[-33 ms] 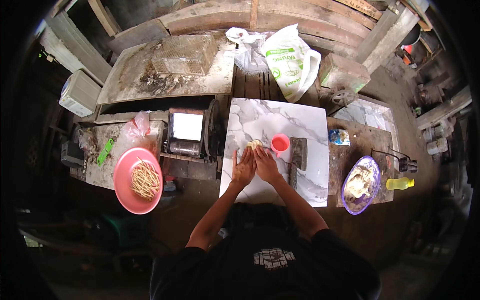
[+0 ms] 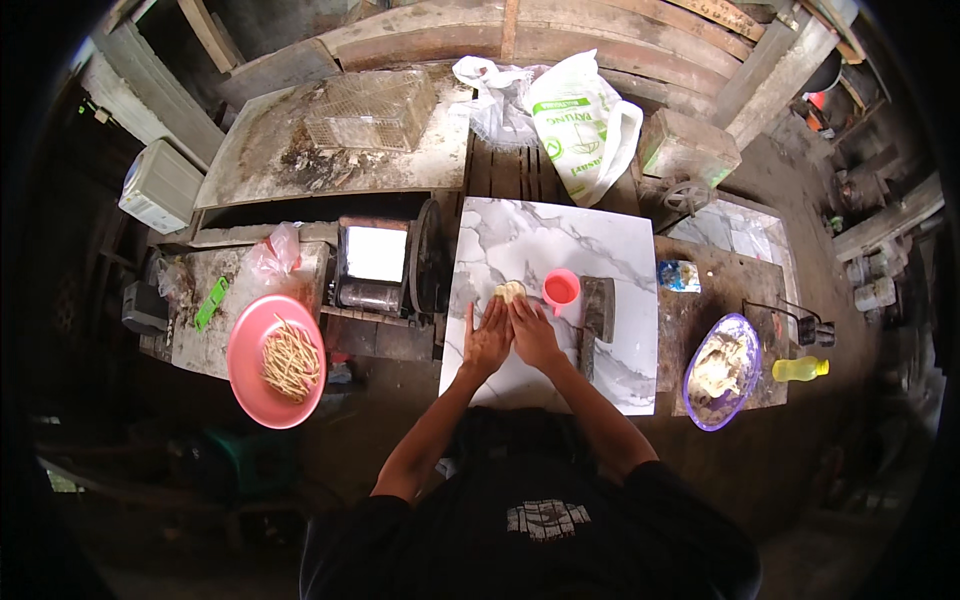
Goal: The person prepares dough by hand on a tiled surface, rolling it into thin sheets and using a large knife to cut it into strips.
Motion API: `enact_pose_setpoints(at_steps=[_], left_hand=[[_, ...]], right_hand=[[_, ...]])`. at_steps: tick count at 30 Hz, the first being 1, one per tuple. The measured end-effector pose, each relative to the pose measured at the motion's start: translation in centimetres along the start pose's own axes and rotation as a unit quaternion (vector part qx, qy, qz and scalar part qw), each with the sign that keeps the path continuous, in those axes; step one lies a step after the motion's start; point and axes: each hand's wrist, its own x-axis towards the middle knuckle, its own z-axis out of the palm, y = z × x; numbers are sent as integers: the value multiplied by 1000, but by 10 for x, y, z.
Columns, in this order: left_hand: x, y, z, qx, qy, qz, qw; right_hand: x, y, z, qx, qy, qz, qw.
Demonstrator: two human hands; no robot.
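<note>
A small lump of pale dough [image 2: 510, 290] lies on the white marble-patterned board [image 2: 550, 230] in front of me. My left hand [image 2: 488, 338] rests on its near left side, fingers stretched out and lying flat. My right hand [image 2: 535, 336] presses from the near right, also with straight fingers, and the two hands meet at the fingertips. Both cover the dough's near part. Just right of them stands a pink cup [image 2: 561, 289] with its handle toward me. Beyond the cup lies a flat, dark grey rectangular blade-like piece [image 2: 599, 308], with a narrow handle-like part nearer me.
On the left, a pink basin [image 2: 240, 350] holds many thin dough sticks beside a roller machine [image 2: 365, 293] with a wheel. On the right sit a purple basin [image 2: 753, 350] of dough, a yellow bottle [image 2: 800, 369] and a blue packet [image 2: 678, 275]. A white sack [image 2: 580, 130] stands behind the board.
</note>
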Motion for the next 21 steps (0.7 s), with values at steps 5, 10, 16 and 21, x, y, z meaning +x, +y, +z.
enact_pose_setpoints(at_steps=[5, 10, 16, 21], left_hand=[[-15, 6, 0, -2, 9, 10, 1000], [-11, 2, -8, -21, -35, -1, 999], [-18, 3, -3, 23, -43, 5, 999], [-34, 8, -13, -34, -70, -15, 997]], right_hand=[[-14, 2, 16, -22, 51, -8, 998], [-13, -13, -2, -35, -38, 25, 998], [-6, -20, 3, -63, -29, 38, 997], [-25, -21, 2, -17, 6, 30, 999]])
